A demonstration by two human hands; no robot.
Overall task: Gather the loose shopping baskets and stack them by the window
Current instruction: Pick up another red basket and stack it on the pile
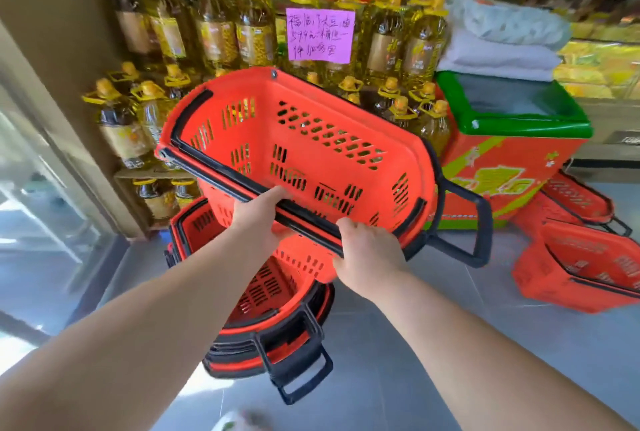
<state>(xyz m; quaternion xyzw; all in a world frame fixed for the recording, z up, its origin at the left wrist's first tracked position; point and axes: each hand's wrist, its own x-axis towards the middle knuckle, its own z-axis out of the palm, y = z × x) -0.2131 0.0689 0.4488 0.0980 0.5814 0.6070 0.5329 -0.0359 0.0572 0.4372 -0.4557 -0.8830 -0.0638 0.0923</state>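
Observation:
I hold a red shopping basket (311,140) with black handles in the air, tilted with its opening toward me. My left hand (258,216) and my right hand (367,257) both grip its near rim and the black handle lying along it. Right below it on the floor stands a stack of red baskets (277,320), next to the window (31,188) on the left. Two more loose red baskets lie on the floor at the right: one (581,268) on its side, another (575,202) behind it.
Shelves of yellow cooking-oil bottles (214,32) with a pink handwritten sign (320,34) rise behind the stack. A red and green chest freezer (512,140) stands to the right with folded cloths on top. Grey tiled floor (433,344) lies open in front.

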